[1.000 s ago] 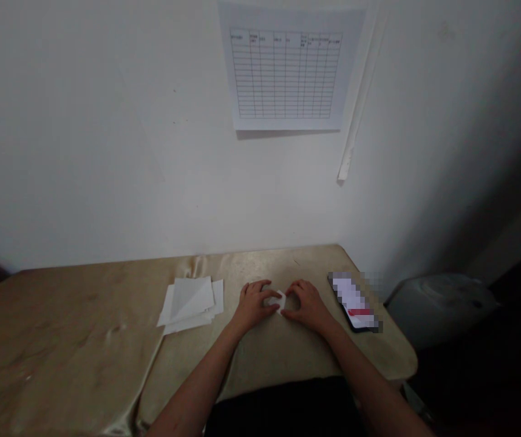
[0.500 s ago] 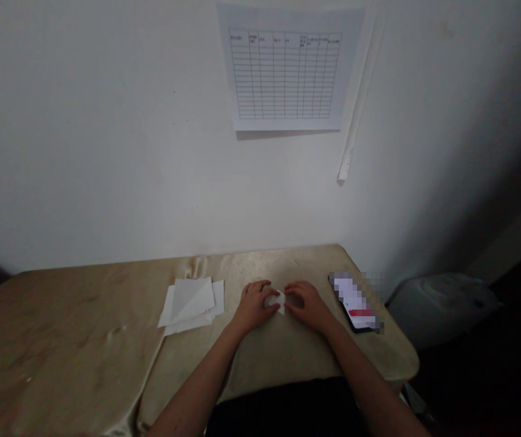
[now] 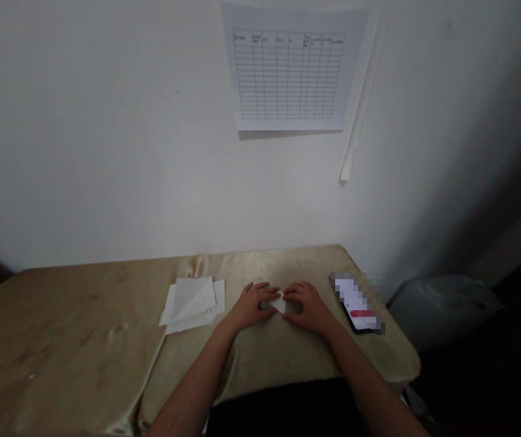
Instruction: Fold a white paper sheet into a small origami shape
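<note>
A small white piece of folded paper (image 3: 279,303) lies between my two hands, low over the table. My left hand (image 3: 255,304) has its thumb and fingers curved round the paper's left side, the tips touching it. From the other side, my right hand (image 3: 306,305) grips the paper's right edge with thumb and fingertips. The fingers partly cover the paper, so its exact shape is hard to make out. Left of my left hand lies a loose stack of white paper sheets (image 3: 192,302), overlapping at uneven angles.
A phone (image 3: 356,303) with a lit screen lies right of my right hand, near the edge of the cloth-covered table (image 3: 82,340). On the wall behind hang a printed table sheet (image 3: 288,76) and a narrow white strip (image 3: 356,121). A pale bag (image 3: 442,303) stands beyond the table's right end.
Both hands stay at the same spot on the paper. The left fingers have stretched a little further right over it, and the right fingers have shifted slightly. The camera view has moved slightly.
</note>
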### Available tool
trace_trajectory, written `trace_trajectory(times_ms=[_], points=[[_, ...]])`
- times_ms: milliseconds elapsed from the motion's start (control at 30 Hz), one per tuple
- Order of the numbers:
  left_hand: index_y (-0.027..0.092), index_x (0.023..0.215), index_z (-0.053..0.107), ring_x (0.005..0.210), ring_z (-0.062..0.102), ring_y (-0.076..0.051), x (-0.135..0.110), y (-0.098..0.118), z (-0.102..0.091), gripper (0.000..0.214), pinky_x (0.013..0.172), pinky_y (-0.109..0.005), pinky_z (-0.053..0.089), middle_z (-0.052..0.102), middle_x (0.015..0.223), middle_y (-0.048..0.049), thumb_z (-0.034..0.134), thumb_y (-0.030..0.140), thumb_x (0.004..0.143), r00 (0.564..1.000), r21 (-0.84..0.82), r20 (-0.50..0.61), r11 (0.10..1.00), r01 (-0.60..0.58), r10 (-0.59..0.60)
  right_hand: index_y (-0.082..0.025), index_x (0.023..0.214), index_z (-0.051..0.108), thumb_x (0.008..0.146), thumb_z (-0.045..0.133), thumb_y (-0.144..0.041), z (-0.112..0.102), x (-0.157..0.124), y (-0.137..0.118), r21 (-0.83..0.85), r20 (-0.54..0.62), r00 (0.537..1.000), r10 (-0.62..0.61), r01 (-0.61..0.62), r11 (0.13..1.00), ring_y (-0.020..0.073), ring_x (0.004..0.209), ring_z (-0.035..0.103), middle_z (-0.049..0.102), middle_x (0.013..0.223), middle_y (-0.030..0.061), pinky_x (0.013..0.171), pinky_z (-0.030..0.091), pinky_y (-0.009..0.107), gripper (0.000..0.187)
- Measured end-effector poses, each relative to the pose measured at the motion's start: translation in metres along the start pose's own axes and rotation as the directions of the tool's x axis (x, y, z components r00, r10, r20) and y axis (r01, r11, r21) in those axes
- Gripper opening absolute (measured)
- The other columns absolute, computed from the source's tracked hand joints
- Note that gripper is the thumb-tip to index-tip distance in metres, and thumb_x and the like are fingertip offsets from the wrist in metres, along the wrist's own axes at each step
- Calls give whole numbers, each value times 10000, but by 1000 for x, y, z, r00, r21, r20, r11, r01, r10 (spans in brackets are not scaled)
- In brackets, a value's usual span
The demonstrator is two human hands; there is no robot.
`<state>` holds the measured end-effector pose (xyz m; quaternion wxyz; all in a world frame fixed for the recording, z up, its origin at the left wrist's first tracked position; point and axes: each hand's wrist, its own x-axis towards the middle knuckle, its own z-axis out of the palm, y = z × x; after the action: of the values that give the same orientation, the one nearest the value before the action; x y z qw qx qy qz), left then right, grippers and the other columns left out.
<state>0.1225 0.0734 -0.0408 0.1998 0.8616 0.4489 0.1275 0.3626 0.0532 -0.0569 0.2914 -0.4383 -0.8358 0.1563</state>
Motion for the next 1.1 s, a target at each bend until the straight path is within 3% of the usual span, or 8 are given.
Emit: trace_trajectory(times_ms=[200,433,800,1100], points=[[360,1218,694,1392,463,-274,1,-2,0,381,1188,-532,253,613,1427,22,727,343,839,997,-11,-60,999,-40,39,-250,1137,714,768,733,-200,-2,-1,0,12,-23,1000,-11,12,1000,257,1221,541,679,1233,58,1131,316,465,373],[276,1020,762,1190,604,-239,5,-3,3,224,1074,-418,408,723,1236,-16,783,323,801,976,-27,-173,989,-143,136,-246,1026,742,786,588,-49,-3,0,-1,1,-58,998,-14,14,1000,231,1189,559,715,1167,42,1113,333,449,347],[253,880,753,1116,615,-224,9,-6,14,74,1017,-395,435,727,1156,-26,699,303,885,957,-16,-242,985,-172,163,-234,887,738,845,715,-199,7,3,2,-39,-95,995,-41,38,999,219,1061,605,722,1018,43,1025,383,414,60],[238,982,724,1091,615,-226,12,-1,14,122,998,-386,443,726,1134,-40,653,312,916,966,-6,-236,994,-111,107,-211,878,713,903,640,-189,11,6,0,-51,-107,994,6,-11,999,202,1005,611,704,983,42,985,393,384,80]])
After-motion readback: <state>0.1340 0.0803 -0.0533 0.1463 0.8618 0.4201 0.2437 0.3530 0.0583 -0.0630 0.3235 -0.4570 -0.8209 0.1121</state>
